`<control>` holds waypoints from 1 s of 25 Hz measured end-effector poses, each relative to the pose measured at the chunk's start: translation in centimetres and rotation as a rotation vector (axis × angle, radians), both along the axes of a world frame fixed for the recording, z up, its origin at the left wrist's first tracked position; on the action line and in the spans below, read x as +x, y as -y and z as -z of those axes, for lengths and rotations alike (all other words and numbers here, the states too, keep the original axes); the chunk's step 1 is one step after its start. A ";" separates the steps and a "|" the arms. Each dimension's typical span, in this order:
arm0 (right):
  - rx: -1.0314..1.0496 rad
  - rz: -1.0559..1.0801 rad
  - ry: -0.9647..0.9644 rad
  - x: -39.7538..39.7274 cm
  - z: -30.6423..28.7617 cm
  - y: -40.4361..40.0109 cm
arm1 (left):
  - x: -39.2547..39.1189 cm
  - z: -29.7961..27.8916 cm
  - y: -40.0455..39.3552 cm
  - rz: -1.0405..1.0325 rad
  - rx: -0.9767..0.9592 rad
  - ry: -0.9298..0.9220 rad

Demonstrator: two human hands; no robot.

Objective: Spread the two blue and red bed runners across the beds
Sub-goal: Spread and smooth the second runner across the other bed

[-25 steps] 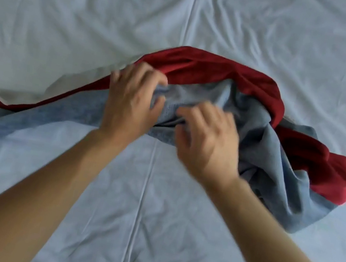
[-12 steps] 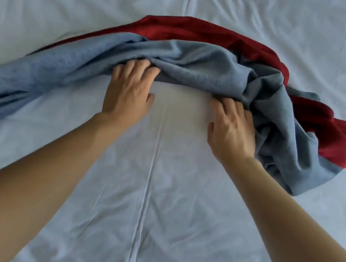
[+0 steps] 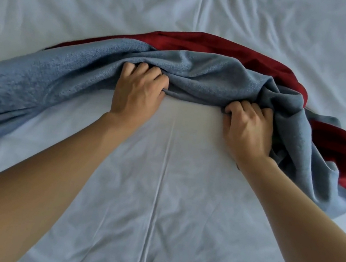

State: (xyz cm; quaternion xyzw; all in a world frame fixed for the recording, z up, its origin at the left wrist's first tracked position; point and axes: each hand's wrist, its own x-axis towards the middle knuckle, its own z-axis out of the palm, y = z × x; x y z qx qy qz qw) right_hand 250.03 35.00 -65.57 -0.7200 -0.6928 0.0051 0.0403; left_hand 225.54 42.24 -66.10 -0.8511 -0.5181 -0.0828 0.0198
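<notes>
A blue and red bed runner (image 3: 200, 73) lies bunched in an arc across the white sheet (image 3: 155, 197). Its blue side faces me and its red side shows along the far edge and at the right end. My left hand (image 3: 138, 92) grips the near blue edge left of the middle seam, fingers curled into the cloth. My right hand (image 3: 248, 130) grips the same edge further right, where the fabric piles in folds. The runner's left part stretches out of view. I see only one runner.
A seam (image 3: 166, 152) between the two beds runs straight away from me under the runner. Wrinkled white sheet covers everything beyond the runner and on both sides of my forearms.
Both hands have spread apart along the blue edge and closed from flat fingers into fists. The blue fabric has been turned toward me over the red.
</notes>
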 end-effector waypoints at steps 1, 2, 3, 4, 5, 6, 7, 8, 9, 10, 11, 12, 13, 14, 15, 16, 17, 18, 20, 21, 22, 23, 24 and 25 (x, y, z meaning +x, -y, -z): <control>0.020 0.001 -0.007 -0.1 0.1 0.4 | -0.1 -0.1 0.5 0.004 0.008 0.008; 0.039 -0.005 -0.015 -0.2 0.1 1.1 | -0.3 -0.2 1.2 0.008 0.010 0.018; 0.053 -0.017 -0.028 -0.2 0.0 1.9 | -0.5 -0.3 2.2 0.012 0.007 0.029; 0.064 -0.035 -0.046 -0.2 -0.2 2.9 | -0.7 -0.5 3.3 0.016 -0.002 0.040; 0.069 -0.052 -0.060 -0.3 -0.4 4.1 | -1.0 -0.6 4.5 0.019 -0.011 0.051; 0.068 -0.062 -0.070 -0.4 -0.6 5.6 | -1.3 -0.8 5.9 0.021 -0.021 0.061; 0.062 -0.067 -0.076 -0.5 -0.8 7.2 | -1.6 -1.0 7.2 0.024 -0.032 0.068; 0.061 -0.071 -0.079 -0.7 -1.0 8.9 | -2.0 -1.2 8.6 0.026 -0.045 0.073; 0.070 -0.081 -0.084 -0.9 -1.2 10.8 | -2.4 -1.4 10.0 0.028 -0.057 0.084; 0.082 -0.093 -0.091 -1.1 -1.4 12.7 | -2.8 -1.6 11.4 0.035 -0.073 0.097; 0.087 -0.103 -0.104 -1.2 -1.6 14.7 | -3.1 -2.0 13.0 0.046 -0.093 0.113; 0.074 -0.120 -0.122 -1.2 -1.6 16.7 | -3.5 -2.1 14.5 0.059 -0.123 0.125; 0.053 -0.148 -0.136 -1.2 -1.5 18.8 | -4.0 -2.2 16.0 0.075 -0.160 0.139; 0.031 -0.177 -0.148 -1.1 -1.5 21.0 | -4.6 -2.3 17.7 0.093 -0.197 0.152; 0.011 -0.196 -0.154 -1.1 -1.6 23.0 | -5.1 -2.4 19.1 0.117 -0.222 0.159; -0.005 -0.205 -0.158 -1.2 -1.9 24.5 | -5.4 -2.7 20.1 0.148 -0.238 0.162; -0.023 -0.205 -0.165 -1.2 -2.1 25.5 | -5.7 -3.0 20.3 0.171 -0.257 0.161; -0.031 -0.196 -0.172 -1.2 -2.5 25.8 | -5.8 -3.3 20.0 0.184 -0.262 0.161; 0.002 -0.122 -0.179 -1.2 -3.4 25.1 | -5.1 -4.0 18.2 0.142 -0.224 0.159; 0.029 -0.060 -0.182 -1.1 -4.0 24.3 | -4.6 -4.5 17.2 0.091 -0.193 0.153; 0.051 -0.003 -0.186 -1.0 -4.6 23.2 | -4.0 -5.0 16.2 0.037 -0.162 0.151; 0.071 0.030 -0.190 -1.0 -5.2 22.2 | -3.5 -5.3 15.5 -0.007 -0.147 0.156; 0.090 0.031 -0.193 -1.5 -5.8 21.1 | -3.2 -5.5 15.2 -0.031 -0.154 0.168; 0.109 -0.002 -0.202 -2.7 -6.4 20.2 | -3.2 -5.8 15.3 -0.032 -0.173 0.187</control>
